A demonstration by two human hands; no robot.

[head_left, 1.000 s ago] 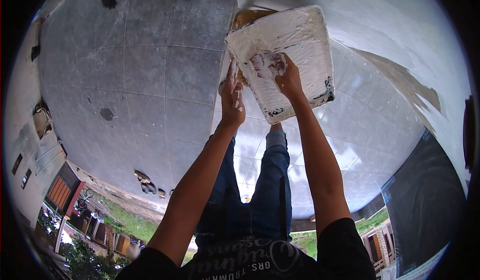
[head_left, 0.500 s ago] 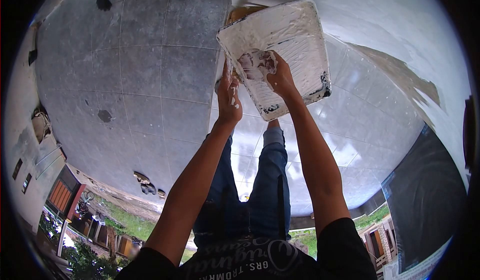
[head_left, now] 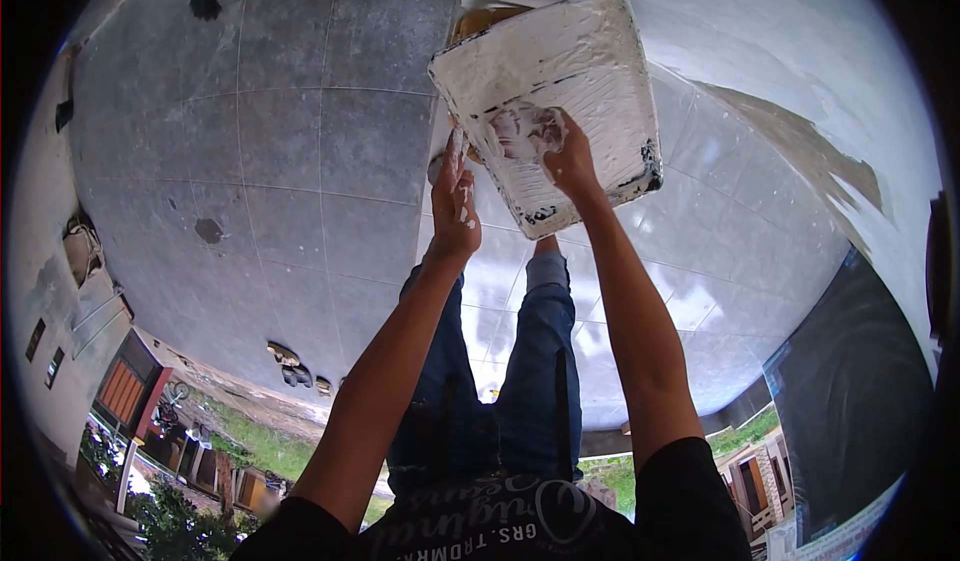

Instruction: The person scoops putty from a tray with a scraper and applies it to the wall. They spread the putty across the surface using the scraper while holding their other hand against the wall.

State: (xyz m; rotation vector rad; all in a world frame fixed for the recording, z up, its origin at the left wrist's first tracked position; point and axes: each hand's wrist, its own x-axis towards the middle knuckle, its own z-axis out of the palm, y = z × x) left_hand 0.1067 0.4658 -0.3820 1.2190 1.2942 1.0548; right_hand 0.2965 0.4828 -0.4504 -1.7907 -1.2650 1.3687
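Note:
A tray [head_left: 600, 71] coated with thick white paint is tilted in front of me, with dark patches along its rim. My left hand [head_left: 456, 201], smeared with white, is at the tray's left edge; whether its fingers grip the edge is hard to tell. Inside the tray, my right hand [head_left: 568, 151] has its fingers closed on a white-coated, wet clump [head_left: 525, 129] that looks like a rag or sponge. Part of a yellowish object [head_left: 478, 23] shows behind the tray's upper left corner.
Grey tiled floor [head_left: 280, 141] spreads to the left. A brush head [head_left: 205, 5] lies at the top left, and small items [head_left: 290, 366] lie lower on the floor. A pale wall [head_left: 790, 71] with a peeled patch rises at right, above a dark panel [head_left: 850, 391].
My right hand has shifted slightly right and down within the tray. My left hand has moved a little left and down. The tray has shifted slightly.

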